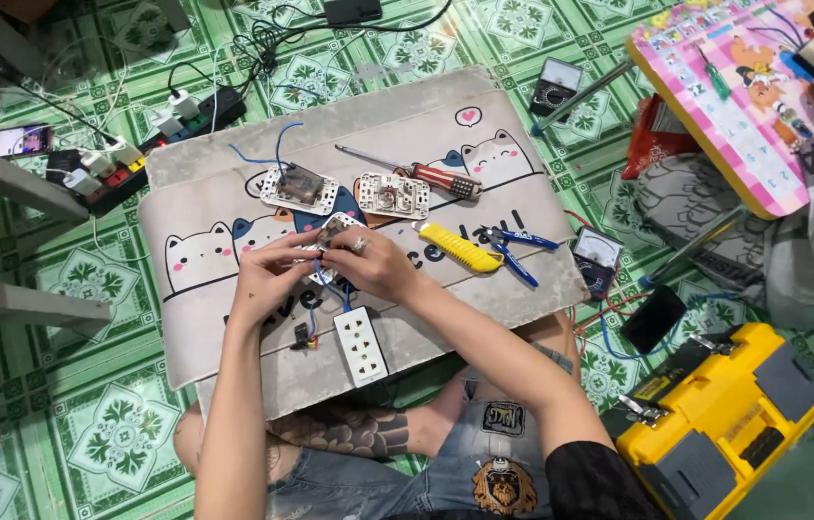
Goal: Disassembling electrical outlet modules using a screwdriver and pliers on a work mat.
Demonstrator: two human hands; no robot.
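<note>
While both hands pinch a small white socket module with blue wires (333, 234) mid-mat, left hand (267, 274) and right hand (376, 265) closed on it, wiring looks underway; next needs the red-handled screwdriver (416, 173) near the grey cat-print mat (233, 173)'s far edge.

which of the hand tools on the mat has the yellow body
The utility knife, lying just right of the right hand. The screwdriver has a red handle, and the pliers have blue grips.
</note>
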